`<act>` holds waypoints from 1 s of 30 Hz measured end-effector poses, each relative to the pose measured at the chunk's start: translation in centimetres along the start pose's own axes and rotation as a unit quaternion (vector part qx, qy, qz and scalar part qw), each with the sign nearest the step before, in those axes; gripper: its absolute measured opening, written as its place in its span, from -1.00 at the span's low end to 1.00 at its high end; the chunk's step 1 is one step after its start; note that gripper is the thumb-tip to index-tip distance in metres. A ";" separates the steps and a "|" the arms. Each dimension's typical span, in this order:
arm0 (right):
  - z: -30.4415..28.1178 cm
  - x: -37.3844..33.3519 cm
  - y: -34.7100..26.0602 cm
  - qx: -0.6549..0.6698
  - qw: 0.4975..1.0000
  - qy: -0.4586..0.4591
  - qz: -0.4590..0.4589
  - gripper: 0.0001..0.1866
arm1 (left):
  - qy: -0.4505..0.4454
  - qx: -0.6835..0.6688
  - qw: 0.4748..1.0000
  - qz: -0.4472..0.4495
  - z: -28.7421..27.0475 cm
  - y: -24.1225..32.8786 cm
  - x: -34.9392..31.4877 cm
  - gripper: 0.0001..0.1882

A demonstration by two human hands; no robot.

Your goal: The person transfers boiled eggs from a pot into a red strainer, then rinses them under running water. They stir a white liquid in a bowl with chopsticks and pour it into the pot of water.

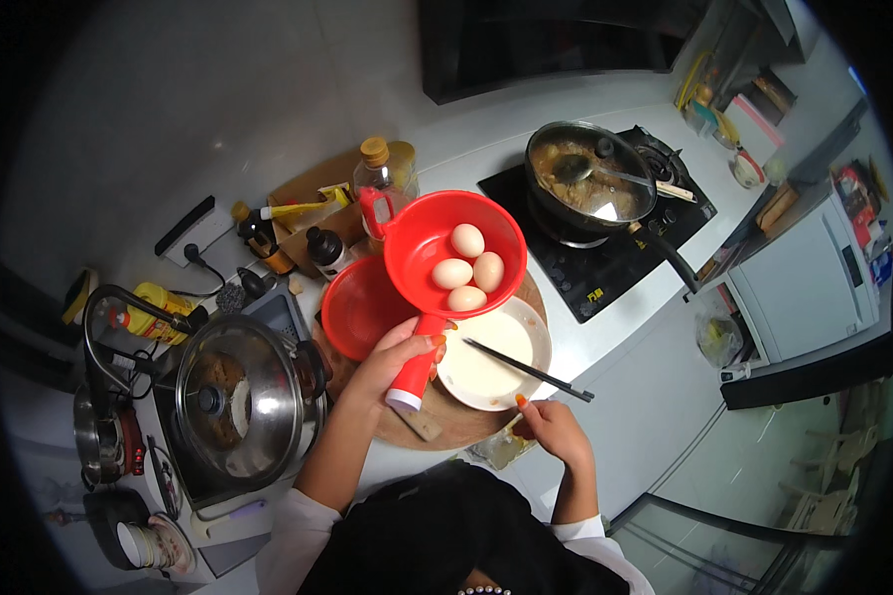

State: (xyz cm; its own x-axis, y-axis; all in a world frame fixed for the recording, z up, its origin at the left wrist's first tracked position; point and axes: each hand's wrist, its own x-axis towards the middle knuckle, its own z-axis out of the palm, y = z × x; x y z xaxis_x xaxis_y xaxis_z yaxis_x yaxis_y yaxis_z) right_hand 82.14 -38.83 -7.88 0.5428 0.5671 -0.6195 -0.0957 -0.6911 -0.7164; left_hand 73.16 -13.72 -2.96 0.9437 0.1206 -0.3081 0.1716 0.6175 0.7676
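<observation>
My left hand [395, 359] is wrapped around the handle of a red plastic water ladle [412, 248], held up over the board. Several pale eggs [467, 240] lie inside the ladle. Partly under it is a white bowl [543, 342] of creamy, pale liquid or batter. Dark chopsticks [531, 369] rest in the bowl, sticking out over its right rim. My right hand [558, 432] is at the bowl's near right edge, thumb at the rim and the other fingers lower, partly hidden. Left of the ladle, a red basin [352, 312] sits partly covered by it.
A round wooden board [446, 434] lies under the bowl. A lidded pan [590, 174] stands on the black stove [590, 283] at right, its handle [670, 258] jutting out. At left is a large glass-lidded pot [238, 397]. Bottles [377, 169] line the wall.
</observation>
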 end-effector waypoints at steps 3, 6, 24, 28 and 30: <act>-1.3 -1.7 -3.2 0.049 0.994 0.022 -0.092 -0.60 | -0.002 0.010 1.000 -0.006 -0.5 0.2 1.5 -0.59; -2.5 -0.1 -6.5 0.088 0.963 0.165 -0.196 -0.68 | -0.007 0.014 1.000 -0.026 -1.1 0.5 3.3 -0.60; -3.3 15.1 -11.0 0.176 0.904 0.338 -0.196 -0.65 | -0.080 0.119 0.981 -0.129 -7.4 3.2 10.5 -0.69; -2.6 17.5 -9.0 0.139 0.894 0.375 -0.202 -0.61 | -0.087 0.204 0.961 -0.164 -7.5 4.3 11.3 -0.71; -2.3 17.5 -9.1 0.142 0.891 0.381 -0.200 -0.62 | -0.069 0.264 0.945 -0.181 -6.6 5.1 11.0 -0.71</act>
State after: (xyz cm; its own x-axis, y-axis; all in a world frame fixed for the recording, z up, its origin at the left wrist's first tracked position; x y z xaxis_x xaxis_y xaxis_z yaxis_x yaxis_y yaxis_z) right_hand 94.39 -23.67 -11.48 0.9798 0.1986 0.0236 0.0836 -0.2997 -0.9504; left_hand 82.59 -4.13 -6.14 0.8181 -0.1490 -0.5554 0.5725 0.1201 0.8111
